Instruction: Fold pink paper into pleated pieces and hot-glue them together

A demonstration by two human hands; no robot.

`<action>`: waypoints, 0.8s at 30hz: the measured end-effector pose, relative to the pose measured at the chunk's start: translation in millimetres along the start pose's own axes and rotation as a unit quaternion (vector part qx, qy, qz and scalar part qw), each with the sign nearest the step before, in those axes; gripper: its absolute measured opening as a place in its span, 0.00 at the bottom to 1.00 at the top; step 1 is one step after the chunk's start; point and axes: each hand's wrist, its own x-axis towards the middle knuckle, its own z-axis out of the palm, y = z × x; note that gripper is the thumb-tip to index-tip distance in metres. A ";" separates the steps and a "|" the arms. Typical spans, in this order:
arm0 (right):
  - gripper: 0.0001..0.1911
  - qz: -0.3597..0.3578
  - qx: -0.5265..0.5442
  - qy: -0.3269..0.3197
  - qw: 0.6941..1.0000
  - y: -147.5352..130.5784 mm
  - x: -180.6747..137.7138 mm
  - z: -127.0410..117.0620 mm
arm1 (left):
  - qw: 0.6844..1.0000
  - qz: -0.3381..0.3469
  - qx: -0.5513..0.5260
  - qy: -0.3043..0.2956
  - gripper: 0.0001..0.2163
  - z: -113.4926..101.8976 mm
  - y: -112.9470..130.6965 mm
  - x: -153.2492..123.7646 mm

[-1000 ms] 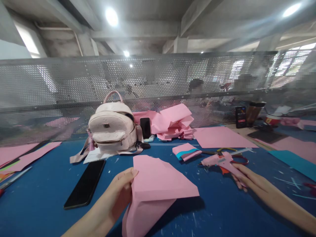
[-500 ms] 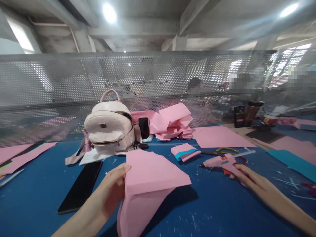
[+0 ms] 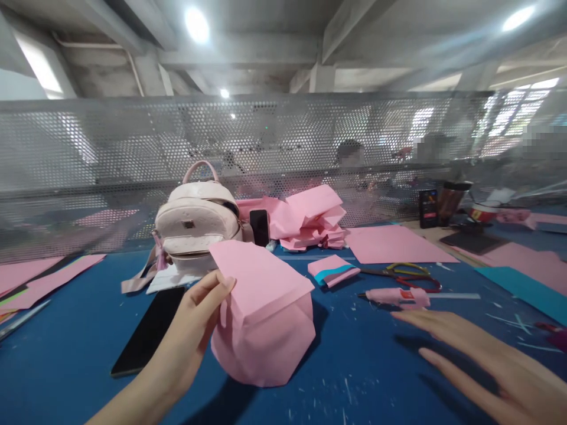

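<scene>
Between the thumb and fingers of my left hand [image 3: 199, 319] is a folded pink paper piece [image 3: 270, 295], shaped like a bag with a creased top panel. It is held up in front of me, its lower part bulging outward. My right hand [image 3: 473, 354] is off to the right, fingers apart, with nothing in it. Just beyond those fingertips a pink glue gun [image 3: 398, 297] lies on its side, a clear glue stick poking out of its back. Scissors [image 3: 410, 273] with yellow and red handles rest behind it, beside a small pink packet with a blue band [image 3: 333, 271].
A pale pink backpack [image 3: 197, 221] stands at the back left, near a black phone [image 3: 148, 330] lying flat. Crumpled pink paper [image 3: 310, 218] and a flat pink sheet [image 3: 398, 245] lie along the mesh partition [image 3: 283, 136]. Blue paper [image 3: 522, 292] is at right.
My right hand has let go of the glue gun, which now lies on the table, and drawn back toward me. The pink paper piece has turned in my left hand, showing its bulging side.
</scene>
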 end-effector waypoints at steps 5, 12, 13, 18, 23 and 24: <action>0.15 -0.180 0.055 0.006 0.982 -69.3 44.4 -22.9 | 0.991 0.113 0.075 -0.004 0.11 13.6 2.3 4.7; 0.20 -0.284 0.144 0.064 0.946 -144.0 105.3 -7.2 | 0.977 0.204 0.051 0.030 0.12 31.6 10.5 4.3; 0.20 -0.286 0.152 0.080 0.943 -151.6 113.2 -1.1 | 0.974 0.218 0.047 0.042 0.12 31.8 9.9 4.4; 0.19 -0.285 0.185 0.116 0.933 -172.8 141.4 26.0 | 0.973 0.211 0.046 0.079 0.12 27.3 7.4 9.1; 0.15 -0.259 0.229 0.100 0.933 -169.4 150.3 43.8 | 0.969 0.203 0.116 0.076 0.10 21.2 7.3 22.1; 0.14 -0.251 0.239 0.098 0.933 -167.0 151.7 46.5 | 0.968 0.199 0.137 0.066 0.09 19.3 6.4 24.9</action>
